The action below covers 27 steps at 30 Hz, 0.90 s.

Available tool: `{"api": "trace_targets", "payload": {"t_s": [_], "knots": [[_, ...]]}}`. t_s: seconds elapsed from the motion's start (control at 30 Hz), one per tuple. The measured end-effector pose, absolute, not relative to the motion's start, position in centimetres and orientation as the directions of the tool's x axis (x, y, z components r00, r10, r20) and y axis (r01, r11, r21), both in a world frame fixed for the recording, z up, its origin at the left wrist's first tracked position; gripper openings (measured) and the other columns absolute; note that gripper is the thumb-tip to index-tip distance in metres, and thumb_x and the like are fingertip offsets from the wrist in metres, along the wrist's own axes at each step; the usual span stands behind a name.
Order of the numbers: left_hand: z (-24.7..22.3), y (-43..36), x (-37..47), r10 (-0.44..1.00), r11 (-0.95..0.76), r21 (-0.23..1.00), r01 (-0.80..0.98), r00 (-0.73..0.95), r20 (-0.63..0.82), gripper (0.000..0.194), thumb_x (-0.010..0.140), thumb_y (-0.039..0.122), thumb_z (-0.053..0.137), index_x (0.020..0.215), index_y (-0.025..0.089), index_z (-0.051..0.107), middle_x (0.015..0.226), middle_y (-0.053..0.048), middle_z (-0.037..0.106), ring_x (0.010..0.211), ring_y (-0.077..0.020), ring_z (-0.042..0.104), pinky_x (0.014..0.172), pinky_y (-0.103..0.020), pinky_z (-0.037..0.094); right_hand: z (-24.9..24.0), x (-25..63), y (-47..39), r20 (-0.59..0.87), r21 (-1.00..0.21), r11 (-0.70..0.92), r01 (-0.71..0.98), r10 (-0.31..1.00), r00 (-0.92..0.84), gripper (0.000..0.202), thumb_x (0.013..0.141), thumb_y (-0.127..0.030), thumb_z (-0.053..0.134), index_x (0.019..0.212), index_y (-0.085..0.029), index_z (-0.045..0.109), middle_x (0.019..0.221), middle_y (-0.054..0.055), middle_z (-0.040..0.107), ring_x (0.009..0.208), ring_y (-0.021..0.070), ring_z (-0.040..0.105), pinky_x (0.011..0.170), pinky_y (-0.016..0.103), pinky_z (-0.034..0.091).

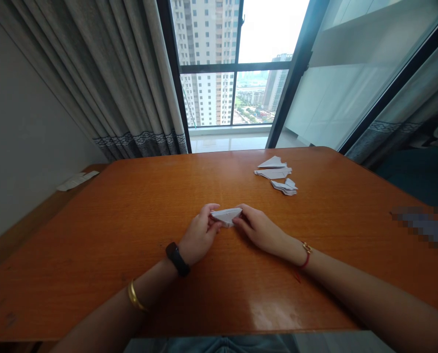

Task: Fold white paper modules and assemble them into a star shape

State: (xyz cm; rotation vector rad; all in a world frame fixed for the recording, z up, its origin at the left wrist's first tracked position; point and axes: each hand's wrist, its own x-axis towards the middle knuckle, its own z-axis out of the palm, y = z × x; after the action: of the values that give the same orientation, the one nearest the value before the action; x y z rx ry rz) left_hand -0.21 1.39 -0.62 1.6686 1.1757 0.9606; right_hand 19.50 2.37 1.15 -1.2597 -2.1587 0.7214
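A small folded white paper (226,215), shaped like a paper boat, is held between both hands just over the wooden table (138,211). My left hand (199,236) pinches its left end, thumb in front and fingers behind. At the right end, my right hand (260,230) grips it the same way. Parts of the paper's two ends are hidden by the fingers. Beyond the hands, toward the table's far side, lie two folded paper planes, one (273,163) behind the other (273,173), and a thicker folded paper piece (285,187).
A blurred-out object (426,228) lies at the table's right side. Some pale papers (77,180) rest on a ledge at the left. The table's far edge faces a window, with a grey curtain (130,73) to its left.
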Motion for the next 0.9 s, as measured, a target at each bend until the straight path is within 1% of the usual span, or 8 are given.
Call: {"api": "trace_targets", "payload": {"t_s": [0.1, 0.23, 0.37, 0.47, 0.57, 0.63, 0.8, 0.9], "knots": [[-0.5, 1.5, -0.3, 0.973, -0.17, 0.947, 0.273, 0.198, 0.118, 0.039, 0.083, 0.028, 0.057, 0.118, 0.016, 0.044, 0.087, -0.003, 0.063, 0.073, -0.0146, 0.062, 0.068, -0.028, 0.05, 1.4, 19.6, 2.4, 0.179, -0.652, 0.408, 0.639, 0.902, -0.393, 0.009, 0.09, -0.02, 0.048, 0.081, -0.018, 0.049, 0.08, 0.004, 0.059, 0.069, 0.0151, 0.051, 0.064, 0.027, 0.038], [0.1, 1.5, -0.4, 0.966, -0.16, 0.906, 0.392, 0.25, 0.063, 0.018, 0.084, 0.033, 0.056, 0.091, 0.017, 0.056, 0.07, 0.0, 0.061, 0.065, -0.0154, 0.06, 0.061, -0.026, 0.046, 1.6, 19.7, 2.2, 0.125, -0.689, 0.366, 0.626, 0.91, -0.395, 0.009, 0.086, -0.026, 0.056, 0.088, -0.018, 0.051, 0.08, 0.003, 0.06, 0.069, 0.0156, 0.053, 0.062, 0.027, 0.038], [0.3, 1.4, -0.5, 0.966, -0.183, 0.881, 0.436, 0.248, 0.078, 0.016, 0.086, 0.033, 0.053, 0.082, 0.018, 0.056, 0.065, 0.001, 0.058, 0.062, -0.015, 0.059, 0.058, -0.025, 0.044, 1.7, 19.6, 2.1, 0.165, -0.744, 0.385, 0.545, 0.897, -0.409, 0.016, 0.089, -0.03, 0.053, 0.101, -0.019, 0.054, 0.082, 0.002, 0.062, 0.07, 0.0148, 0.054, 0.065, 0.026, 0.04], [0.5, 1.3, -0.5, 0.963, -0.206, 0.861, 0.466, 0.255, 0.092, 0.016, 0.086, 0.032, 0.053, 0.082, 0.018, 0.057, 0.066, 0.001, 0.058, 0.06, -0.0142, 0.056, 0.057, -0.025, 0.043, 1.7, 19.5, 2.2, 0.2, -0.686, 0.431, 0.586, 0.886, -0.418, 0.015, 0.093, -0.029, 0.048, 0.084, -0.018, 0.055, 0.078, 0.002, 0.06, 0.069, 0.0145, 0.052, 0.064, 0.026, 0.038], [0.8, 1.2, -0.3, 0.966, -0.218, 0.862, 0.457, 0.229, 0.123, 0.021, 0.082, 0.033, 0.06, 0.096, 0.017, 0.059, 0.07, 0.001, 0.058, 0.061, -0.0135, 0.054, 0.058, -0.025, 0.044, 1.6, 19.6, 2.4, 0.239, -0.632, 0.469, 0.617, 0.875, -0.421, 0.021, 0.093, -0.029, 0.048, 0.076, -0.018, 0.052, 0.075, 0.002, 0.059, 0.067, 0.0143, 0.051, 0.062, 0.026, 0.036], [0.9, 1.1, -0.2, 0.97, -0.214, 0.872, 0.44, 0.203, 0.135, 0.031, 0.08, 0.034, 0.062, 0.105, 0.016, 0.058, 0.071, 0.001, 0.058, 0.061, -0.0133, 0.054, 0.058, -0.024, 0.044, 1.5, 19.7, 2.6, 0.249, -0.618, 0.482, 0.621, 0.869, -0.427, 0.02, 0.093, -0.029, 0.048, 0.076, -0.019, 0.052, 0.075, 0.002, 0.059, 0.067, 0.0143, 0.051, 0.062, 0.026, 0.036], [0.4, 1.3, -0.4, 0.964, -0.234, 0.867, 0.44, 0.225, 0.146, 0.024, 0.086, 0.039, 0.054, 0.086, 0.017, 0.063, 0.069, -0.001, 0.06, 0.064, -0.015, 0.056, 0.06, -0.025, 0.045, 1.6, 19.8, 2.6, 0.228, -0.67, 0.479, 0.567, 0.86, -0.457, 0.014, 0.091, -0.03, 0.052, 0.088, -0.018, 0.059, 0.081, 0.003, 0.063, 0.072, 0.0154, 0.054, 0.066, 0.026, 0.039], [0.3, 1.4, -0.6, 0.968, -0.22, 0.883, 0.415, 0.207, 0.144, 0.025, 0.086, 0.04, 0.054, 0.087, 0.017, 0.063, 0.072, -0.002, 0.062, 0.065, -0.0159, 0.058, 0.06, -0.026, 0.045, 1.8, 20.0, 2.6, 0.208, -0.756, 0.44, 0.485, 0.864, -0.459, 0.015, 0.088, -0.028, 0.056, 0.099, -0.019, 0.061, 0.087, 0.003, 0.065, 0.075, 0.015, 0.057, 0.069, 0.026, 0.042]]}}
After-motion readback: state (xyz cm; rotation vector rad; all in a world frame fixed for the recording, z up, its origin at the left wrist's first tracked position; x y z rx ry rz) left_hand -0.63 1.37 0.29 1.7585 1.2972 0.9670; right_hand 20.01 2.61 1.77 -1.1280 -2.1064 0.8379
